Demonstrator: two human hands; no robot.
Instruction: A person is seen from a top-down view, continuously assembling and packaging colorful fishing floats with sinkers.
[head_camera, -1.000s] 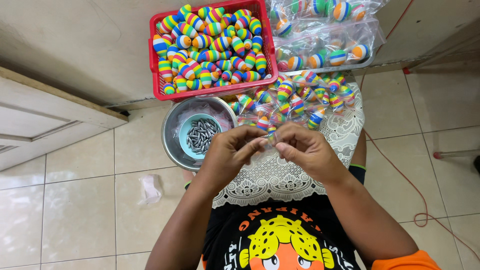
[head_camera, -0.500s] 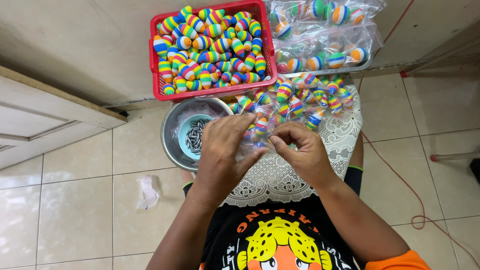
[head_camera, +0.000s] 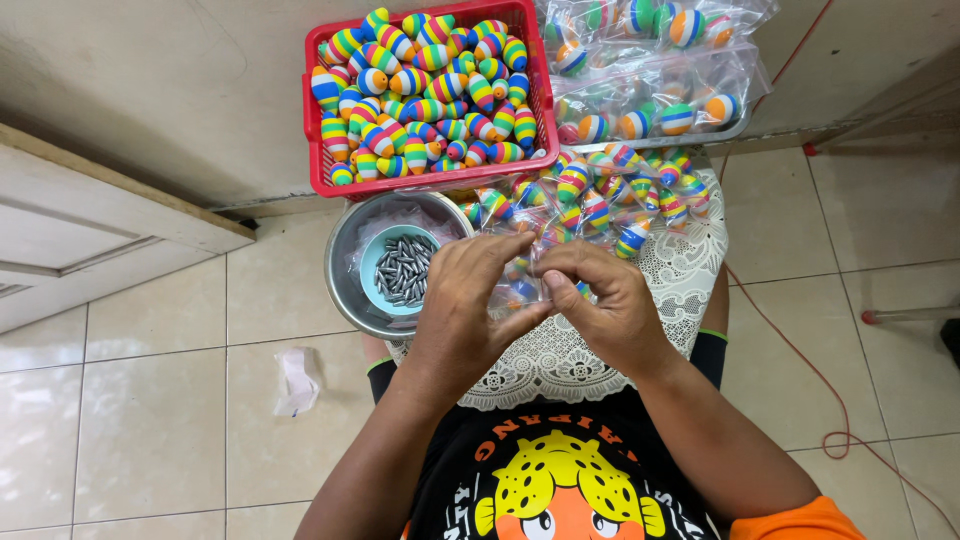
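The basket (head_camera: 312, 120) is glossy red plastic with a slotted wall, and the rainbow-striped floats (head_camera: 420, 85) in it look like matt foam. Thin clear plastic bags (head_camera: 660, 75) shine and crinkle around more of them. The bowl (head_camera: 342, 270) is dull steel, holding a smooth pale-blue plastic cup (head_camera: 372, 262) of grey metal weights (head_camera: 405, 272). White lace cloth (head_camera: 560, 360) covers the lap. The floor (head_camera: 150, 430) is glossy cream tile, with a crumpled scrap of paper (head_camera: 297, 380) on it

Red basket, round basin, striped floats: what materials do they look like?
Red basket: moulded plastic, glossy, slotted walls. Round basin: metal, probably steel, dull grey sheen. Striped floats: likely painted foam or light plastic, matte bands; cannot tell which.
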